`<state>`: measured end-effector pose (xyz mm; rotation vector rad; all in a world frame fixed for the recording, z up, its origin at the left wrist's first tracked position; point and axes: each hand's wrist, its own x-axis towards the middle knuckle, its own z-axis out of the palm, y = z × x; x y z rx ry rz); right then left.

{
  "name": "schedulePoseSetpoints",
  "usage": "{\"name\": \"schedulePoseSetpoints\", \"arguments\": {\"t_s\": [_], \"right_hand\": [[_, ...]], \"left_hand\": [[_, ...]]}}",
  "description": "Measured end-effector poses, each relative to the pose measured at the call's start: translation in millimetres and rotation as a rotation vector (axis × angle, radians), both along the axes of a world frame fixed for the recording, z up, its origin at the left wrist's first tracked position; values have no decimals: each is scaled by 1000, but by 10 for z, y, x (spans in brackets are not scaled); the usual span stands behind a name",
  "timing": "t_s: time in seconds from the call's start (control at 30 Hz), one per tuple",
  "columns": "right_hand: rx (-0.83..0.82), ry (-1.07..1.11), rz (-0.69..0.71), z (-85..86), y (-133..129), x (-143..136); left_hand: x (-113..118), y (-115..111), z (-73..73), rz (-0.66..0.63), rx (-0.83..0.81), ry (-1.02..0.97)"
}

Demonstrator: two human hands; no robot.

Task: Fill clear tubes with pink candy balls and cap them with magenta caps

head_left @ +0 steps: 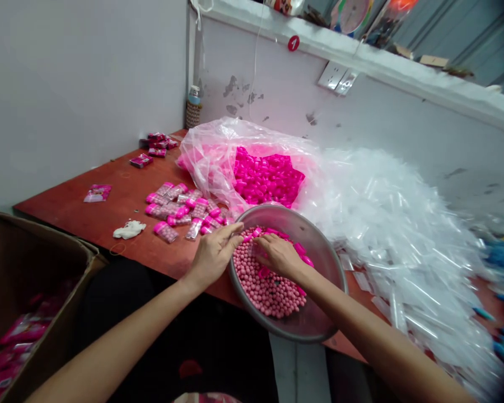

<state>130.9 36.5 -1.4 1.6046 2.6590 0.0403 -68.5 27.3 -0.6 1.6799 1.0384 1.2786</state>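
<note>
A grey metal bowl (pixel 325 302) holds many small pink balls (pixel 273 296) and several bright pink caps (pixel 300 249). At the bowl's left rim is my left hand (pixel 214 252), thumb and fingers closed around a small clear tube with a pink end (pixel 247 238), mostly hidden by the fingers. My right hand (pixel 279 254) reaches over the balls, its fingers bent down and closed near that tube. What lies under those fingertips is hidden. To the left of the bowl, a pile of filled clear tubes with pink caps (pixel 166 230) lies on the table.
The red-brown table (pixel 75 210) also carries an open plastic bag of pink caps (pixel 266 176), a large heap of clear tubes (pixel 386 224), small pink packets (pixel 141 160) and a white crumpled piece (pixel 129 229). A cardboard box (pixel 88 260) with pink packs stands at left.
</note>
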Motion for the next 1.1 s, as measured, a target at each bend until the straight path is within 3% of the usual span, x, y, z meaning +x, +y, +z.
{"name": "schedulePoseSetpoints", "arguments": {"t_s": [0.13,0.27,0.4,0.53,0.63,0.73,0.87,0.93,1.1], "right_hand": [[-15,22,-29,142,-158,107],[-212,-135,-33,263,-430,204],[-281,-208,-53,99,-526,92],[-231,-57,-29,-101,-398,-157],[-225,74,-19,-88,-304,-241],[-299,342,-35,12,-293,-176],[-596,1090,-102,131,-375,-30],[-675,1336,-147,165,-420,15],[-658,1545,-201,229,-507,117]], "left_hand": [[1,-142,-63,-30,70,75],[27,-198,-135,-38,70,49],[55,-215,-161,-28,80,30],[35,-204,-158,-28,83,40],[-5,-181,-140,-40,64,24],[-35,-165,-67,-42,51,16],[17,-172,120,-53,128,47],[92,-172,203,-128,127,92],[306,-100,236,-334,-105,86]]}}
